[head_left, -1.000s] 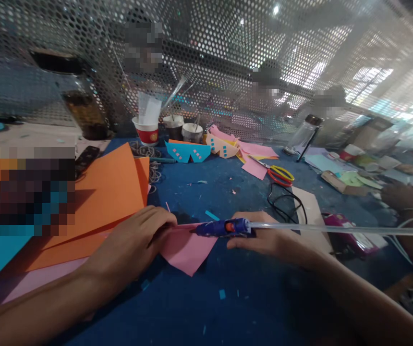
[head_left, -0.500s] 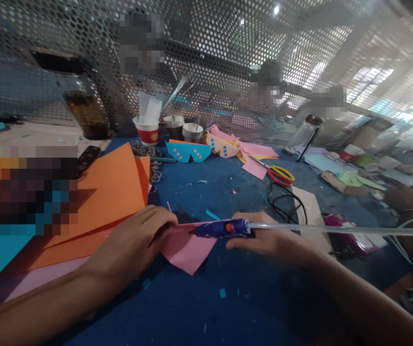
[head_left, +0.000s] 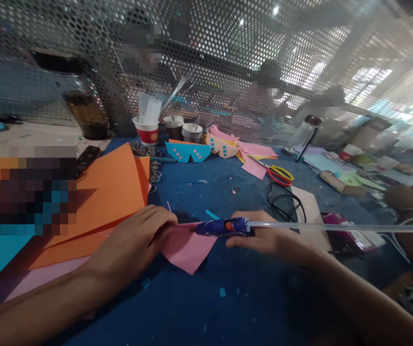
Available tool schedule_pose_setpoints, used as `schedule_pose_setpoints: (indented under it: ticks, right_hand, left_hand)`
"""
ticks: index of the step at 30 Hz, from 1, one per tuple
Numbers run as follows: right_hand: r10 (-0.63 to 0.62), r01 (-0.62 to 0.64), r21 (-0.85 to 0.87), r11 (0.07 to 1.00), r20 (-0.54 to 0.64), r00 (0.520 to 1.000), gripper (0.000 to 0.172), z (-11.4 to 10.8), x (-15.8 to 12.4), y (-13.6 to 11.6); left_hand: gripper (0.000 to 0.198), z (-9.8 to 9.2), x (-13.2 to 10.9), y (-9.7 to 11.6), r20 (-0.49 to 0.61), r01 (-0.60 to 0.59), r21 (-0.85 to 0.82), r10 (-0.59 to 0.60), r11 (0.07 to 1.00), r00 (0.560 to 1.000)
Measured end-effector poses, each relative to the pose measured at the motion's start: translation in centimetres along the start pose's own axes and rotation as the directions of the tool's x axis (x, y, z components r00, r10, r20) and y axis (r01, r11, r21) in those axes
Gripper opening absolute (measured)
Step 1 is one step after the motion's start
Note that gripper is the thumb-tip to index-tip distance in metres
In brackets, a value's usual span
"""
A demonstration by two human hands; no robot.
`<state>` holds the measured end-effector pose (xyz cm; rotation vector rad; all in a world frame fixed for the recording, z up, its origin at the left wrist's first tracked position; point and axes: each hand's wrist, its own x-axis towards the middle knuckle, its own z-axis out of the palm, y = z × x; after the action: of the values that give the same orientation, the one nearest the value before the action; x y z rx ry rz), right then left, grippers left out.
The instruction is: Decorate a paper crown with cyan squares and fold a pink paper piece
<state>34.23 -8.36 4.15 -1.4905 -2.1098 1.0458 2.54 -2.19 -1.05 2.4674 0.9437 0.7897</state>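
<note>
My left hand (head_left: 152,223) is closed on the left end of a folded pink paper (head_left: 188,250), holding it upright near the blue tabletop (head_left: 177,307). In my right hand (head_left: 260,233) is a blue glue gun (head_left: 223,227), its handle hidden behind the body and my fingers. The dark nozzle lies at the paper's top edge; contact is hard to tell. A long translucent glue stick (head_left: 300,225) runs out of the gun's back toward the right.
Orange sheets (head_left: 105,192) lie at left. Behind stand a blue paper mask (head_left: 188,151), a peach mask (head_left: 223,145) and paper cups (head_left: 148,132). Scissors (head_left: 280,175), a black cord (head_left: 282,204) and a purple box (head_left: 348,233) lie at right, near another person's arm (head_left: 408,211).
Almost nothing differs. The glue gun's back end has dipped very slightly, and its nozzle stays at the pink paper's top edge. Both hands keep their hold.
</note>
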Motion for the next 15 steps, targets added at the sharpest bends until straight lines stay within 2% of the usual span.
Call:
schedule_pose_setpoints:
  ticks: [9,12,15]
  right_hand:
    - [0.076,-0.078,0.149,0.986,0.016,0.997,0.035,-0.2,0.2,0.7]
    - [0.072,-0.073,0.228,0.971,0.011,0.997,0.041,-0.7,0.1,0.8]
    - [0.053,-0.049,0.226,0.973,-0.01,0.999,0.041,-1.2,0.1,1.0]
  left_hand:
    - [0.02,0.0,-0.2,-0.2,0.012,0.04,-0.003,-0.04,0.999,0.999]
    - [0.022,0.0,-0.2,-0.2,0.013,0.057,0.003,-0.057,0.998,0.998]
    - [0.024,0.0,-0.2,-0.2,0.022,0.077,0.011,-0.077,0.997,0.997]
